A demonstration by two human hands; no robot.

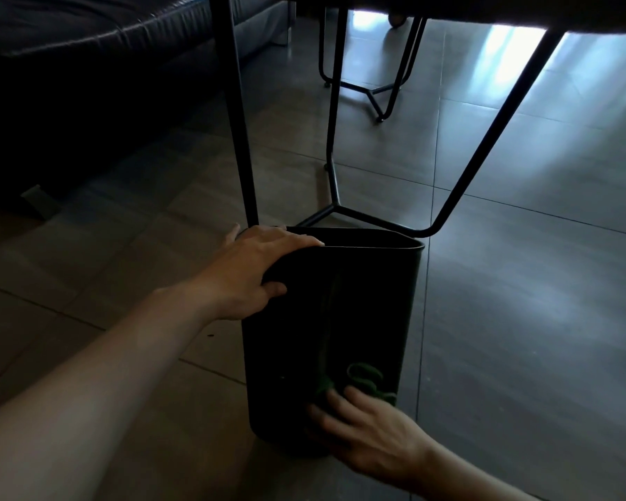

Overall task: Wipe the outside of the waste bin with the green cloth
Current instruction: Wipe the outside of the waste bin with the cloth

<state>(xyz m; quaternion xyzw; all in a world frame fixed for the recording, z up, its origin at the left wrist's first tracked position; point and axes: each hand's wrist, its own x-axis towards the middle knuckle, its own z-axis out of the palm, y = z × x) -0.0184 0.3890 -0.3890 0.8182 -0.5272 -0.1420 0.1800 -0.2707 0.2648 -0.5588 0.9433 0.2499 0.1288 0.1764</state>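
A tall dark waste bin [358, 309] stands upright on the tiled floor, in the lower middle of the view. My left hand [253, 273] grips its near left rim, fingers over the top edge and thumb on the outer wall. Low on the bin's near wall, my right hand [369, 428] presses the crumpled green cloth [362, 383] against the outside. The cloth shows just above my fingers, near the bin's lower right corner. The hand is slightly blurred.
Black metal table legs [485, 139] rise right behind the bin, their base frame touching the floor at its far rim. Another black leg [235, 113] stands at the left. A dark sofa [87, 66] fills the upper left. Grey tiled floor [521, 320] spreads to the right.
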